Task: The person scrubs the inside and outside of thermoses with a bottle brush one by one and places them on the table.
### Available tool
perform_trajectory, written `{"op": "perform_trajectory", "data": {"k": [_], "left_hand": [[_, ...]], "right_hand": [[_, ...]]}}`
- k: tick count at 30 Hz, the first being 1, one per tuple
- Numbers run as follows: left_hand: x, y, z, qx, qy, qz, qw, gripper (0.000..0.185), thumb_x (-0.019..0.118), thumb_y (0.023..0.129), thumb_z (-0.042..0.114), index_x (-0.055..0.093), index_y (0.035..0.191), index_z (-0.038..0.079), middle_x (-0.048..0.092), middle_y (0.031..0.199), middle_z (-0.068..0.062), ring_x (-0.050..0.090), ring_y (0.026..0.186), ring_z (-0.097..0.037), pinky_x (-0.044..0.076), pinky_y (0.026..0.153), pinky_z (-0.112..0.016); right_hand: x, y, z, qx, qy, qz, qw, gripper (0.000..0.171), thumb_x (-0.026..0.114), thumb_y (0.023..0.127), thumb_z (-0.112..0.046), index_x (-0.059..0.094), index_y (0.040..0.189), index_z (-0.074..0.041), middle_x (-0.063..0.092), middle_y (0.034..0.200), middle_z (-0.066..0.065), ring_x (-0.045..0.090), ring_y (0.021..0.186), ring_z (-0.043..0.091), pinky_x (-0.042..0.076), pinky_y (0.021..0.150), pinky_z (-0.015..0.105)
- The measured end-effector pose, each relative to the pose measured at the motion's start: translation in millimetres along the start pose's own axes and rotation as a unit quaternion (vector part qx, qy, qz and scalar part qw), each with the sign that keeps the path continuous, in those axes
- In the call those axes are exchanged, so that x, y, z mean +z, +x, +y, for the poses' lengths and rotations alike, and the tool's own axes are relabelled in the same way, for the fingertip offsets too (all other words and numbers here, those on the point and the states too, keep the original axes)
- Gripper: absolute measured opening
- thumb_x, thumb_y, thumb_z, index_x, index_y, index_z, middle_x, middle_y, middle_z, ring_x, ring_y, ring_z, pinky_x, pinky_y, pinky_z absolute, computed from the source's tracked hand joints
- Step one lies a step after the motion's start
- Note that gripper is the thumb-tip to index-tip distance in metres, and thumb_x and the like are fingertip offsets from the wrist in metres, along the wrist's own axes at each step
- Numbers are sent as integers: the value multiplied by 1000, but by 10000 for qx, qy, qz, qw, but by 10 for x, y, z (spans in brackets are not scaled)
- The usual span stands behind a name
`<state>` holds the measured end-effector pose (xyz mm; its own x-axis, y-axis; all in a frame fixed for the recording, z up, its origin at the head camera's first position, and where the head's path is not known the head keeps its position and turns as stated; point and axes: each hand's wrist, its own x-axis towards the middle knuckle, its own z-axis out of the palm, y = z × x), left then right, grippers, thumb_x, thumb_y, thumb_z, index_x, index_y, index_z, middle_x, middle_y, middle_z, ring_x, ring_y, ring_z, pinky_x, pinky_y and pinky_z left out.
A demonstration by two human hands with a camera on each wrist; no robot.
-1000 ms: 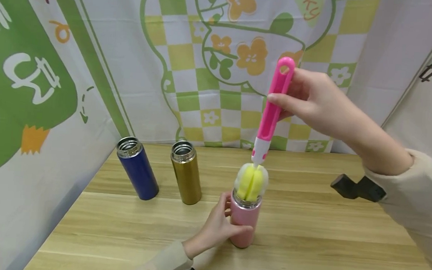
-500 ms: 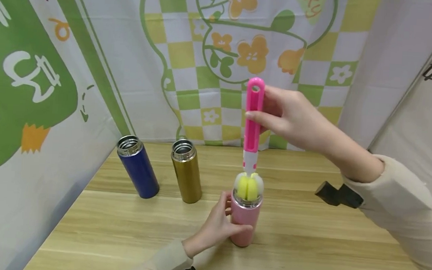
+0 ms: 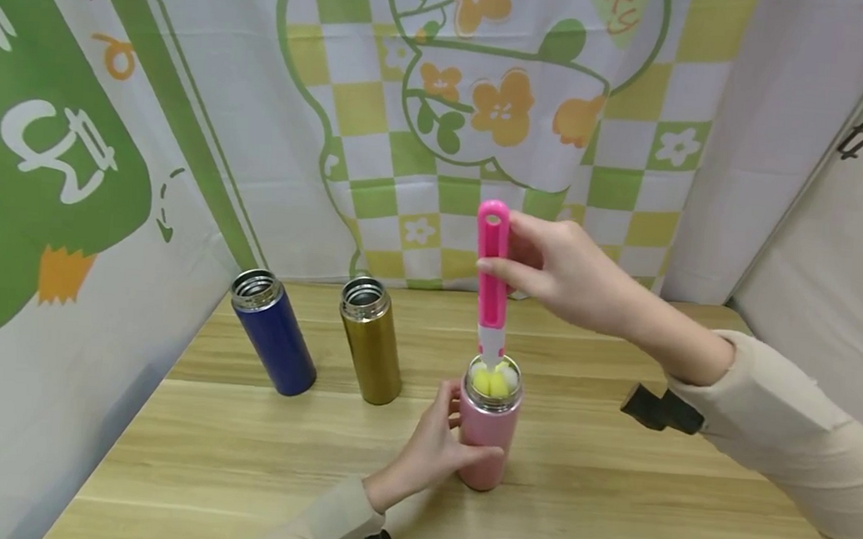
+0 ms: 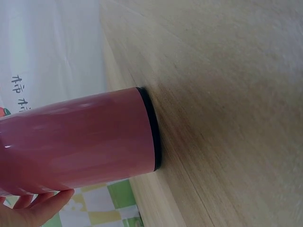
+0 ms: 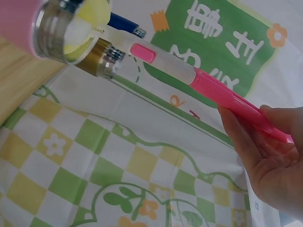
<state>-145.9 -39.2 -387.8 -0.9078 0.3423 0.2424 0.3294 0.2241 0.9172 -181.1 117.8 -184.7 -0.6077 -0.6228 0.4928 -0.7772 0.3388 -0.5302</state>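
Note:
A pink bottle point(image 3: 490, 436) with a bare steel mouth stands upright on the table, and my left hand point(image 3: 434, 449) grips its side. In the left wrist view the same pink bottle point(image 4: 85, 142) shows its dark base on the wood, with fingertips on its far side. My right hand point(image 3: 562, 270) pinches the pink handle of a bottle brush point(image 3: 493, 278), held nearly upright over the bottle. The brush's yellow and white sponge head point(image 3: 494, 380) sits inside the mouth, its top still showing. In the right wrist view the right hand point(image 5: 265, 156) holds the brush handle between thumb and fingers.
A blue bottle point(image 3: 276, 338) and a gold bottle point(image 3: 372, 345), both lidless, stand to the left on the wooden table point(image 3: 612, 482). A printed cloth point(image 3: 435, 211) hangs behind the table's back edge.
My right hand has moved left and down, bringing the brush upright. Its sponge head has gone from sticking out above the pink bottle's rim to mostly inside. My left hand stays in place.

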Motion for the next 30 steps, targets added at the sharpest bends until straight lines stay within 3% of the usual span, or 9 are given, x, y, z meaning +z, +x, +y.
{"op": "perform_trajectory", "data": {"k": [7, 11, 19, 26, 30], "left_hand": [[61, 16, -225, 129, -33, -6, 9999, 74, 79, 64, 12, 31, 120, 4, 49, 115, -11, 50, 101, -25, 45, 82, -33], [92, 21, -323, 275, -22, -55, 9996, 77, 79, 64, 19, 30, 123, 8, 49, 116, -8, 50, 102, -23, 45, 82, -31], [73, 30, -325, 221, 7, -22, 9998, 77, 79, 64, 21, 31, 122, 8, 49, 115, -7, 50, 102, -22, 44, 83, -30], [5, -19, 27, 133, 120, -48, 9998, 70, 77, 64, 5, 32, 117, -1, 50, 114, -15, 51, 102, -28, 45, 83, -35], [8, 3, -62, 101, 110, -45, 9999, 70, 78, 64, 6, 33, 117, 0, 49, 114, -14, 51, 102, -27, 44, 84, -36]], "right_hand": [[405, -267, 326, 56, 110, -615, 9980, 13, 59, 82, -2, 54, 93, 3, 60, 73, 4, 61, 68, 10, 50, 61, 20], [480, -372, 381, 113, 133, -419, 9990, 12, 60, 82, -2, 54, 92, 0, 59, 70, 2, 59, 64, 9, 49, 58, 20], [466, -386, 366, 179, 296, -324, 9989, 14, 60, 82, -2, 55, 95, 0, 61, 74, 4, 60, 69, 10, 50, 61, 22], [241, -328, 267, 206, 217, 35, 9995, 12, 60, 82, -3, 56, 94, -2, 63, 76, 3, 61, 68, 9, 51, 62, 22], [96, -274, 187, 210, 221, 199, 9993, 11, 59, 82, -3, 56, 92, -1, 64, 78, 3, 61, 68, 9, 51, 62, 25]]}}
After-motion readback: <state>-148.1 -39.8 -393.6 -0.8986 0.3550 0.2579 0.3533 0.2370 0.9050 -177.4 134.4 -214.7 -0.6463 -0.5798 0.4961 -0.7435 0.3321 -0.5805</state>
